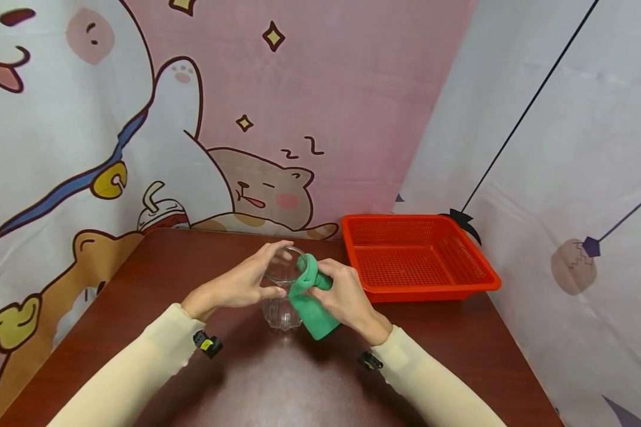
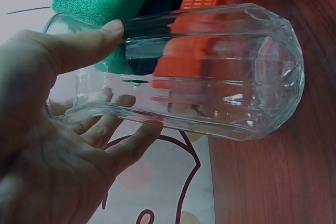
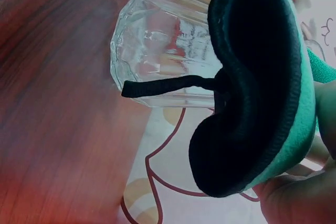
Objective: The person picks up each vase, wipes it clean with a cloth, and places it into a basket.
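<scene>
A: What could go wrong here, starting with the biggest thing?

B: The bench [image 1: 139, 284] is hard, dark wood, and the glass tumbler [image 1: 282, 296] is held just above it or barely resting on it; which cannot be told. If the glass is let slip, a crack against that surface is likely. Wet or smooth faceted walls would be the probable cause.

A: How is it gripped?

B: It is clasped near the rim by the left hand [image 1: 240, 284], thumb on one side and fingers curled round the other. The grip sits high, so the base could swing if pushed sideways.

A: And the other hand?

B: The green cloth [image 1: 310, 302] is pinched by the right hand [image 1: 347, 296] and folded over the rim at the tumbler's 3 o'clock. Its black underside and a black loop are shown in the right wrist view. If the cloth is pressed too hard, the glass may be levered out of the left fingers.

A: Containers?

B: The red basket [image 1: 481, 261], at 2 o'clock from the tumbler, is seen with nothing inside. The tumbler itself is filled only by the tucked cloth edge at its mouth; no liquid can be made out.
</scene>
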The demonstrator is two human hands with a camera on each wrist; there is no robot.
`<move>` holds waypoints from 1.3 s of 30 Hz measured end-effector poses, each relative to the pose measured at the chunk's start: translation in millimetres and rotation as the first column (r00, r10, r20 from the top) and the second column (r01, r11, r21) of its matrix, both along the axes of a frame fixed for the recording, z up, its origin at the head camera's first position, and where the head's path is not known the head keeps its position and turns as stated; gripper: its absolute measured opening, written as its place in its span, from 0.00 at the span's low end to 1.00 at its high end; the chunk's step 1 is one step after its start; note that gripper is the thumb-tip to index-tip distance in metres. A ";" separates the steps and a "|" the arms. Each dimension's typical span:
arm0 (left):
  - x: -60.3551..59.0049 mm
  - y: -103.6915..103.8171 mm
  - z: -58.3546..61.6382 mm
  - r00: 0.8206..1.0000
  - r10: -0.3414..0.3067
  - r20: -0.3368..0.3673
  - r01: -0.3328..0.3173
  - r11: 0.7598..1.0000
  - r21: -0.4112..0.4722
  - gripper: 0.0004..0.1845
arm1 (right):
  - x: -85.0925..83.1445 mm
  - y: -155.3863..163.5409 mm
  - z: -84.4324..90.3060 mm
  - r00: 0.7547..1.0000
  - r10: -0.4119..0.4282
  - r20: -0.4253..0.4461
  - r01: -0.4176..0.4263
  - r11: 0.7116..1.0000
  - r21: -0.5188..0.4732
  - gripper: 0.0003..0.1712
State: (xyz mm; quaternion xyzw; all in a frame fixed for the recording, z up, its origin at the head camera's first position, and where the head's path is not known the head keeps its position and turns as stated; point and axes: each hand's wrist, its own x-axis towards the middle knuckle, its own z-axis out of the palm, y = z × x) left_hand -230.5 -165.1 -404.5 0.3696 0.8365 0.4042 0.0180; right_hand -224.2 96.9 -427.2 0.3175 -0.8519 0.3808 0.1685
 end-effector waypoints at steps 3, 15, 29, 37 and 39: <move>-0.9 0.0 -1.1 1.000 0.008 -0.005 -0.008 1.000 -0.007 0.52 | 0.3 -1.2 -1.5 1.000 0.010 0.015 -0.010 1.000 0.022 0.22; 0.4 -2.8 -0.6 1.000 0.023 0.013 -0.023 1.000 -0.011 0.50 | 0.0 -1.6 -12.4 0.994 -0.004 0.112 -0.015 0.987 0.163 0.23; 2.2 -1.4 -0.3 0.999 0.052 -0.003 -0.053 0.998 -0.027 0.51 | 0.1 4.0 -35.5 0.992 -0.001 0.128 -0.032 0.967 0.254 0.16; 3.7 1.3 -0.7 0.994 0.100 -0.048 -0.104 0.991 -0.081 0.52 | 0.7 7.6 -50.6 0.991 -0.024 0.128 -0.025 0.928 0.372 0.15; 5.5 2.3 0.5 0.991 0.120 -0.059 -0.125 0.986 -0.109 0.53 | 0.8 8.2 -53.4 0.991 -0.033 0.132 -0.020 0.923 0.384 0.15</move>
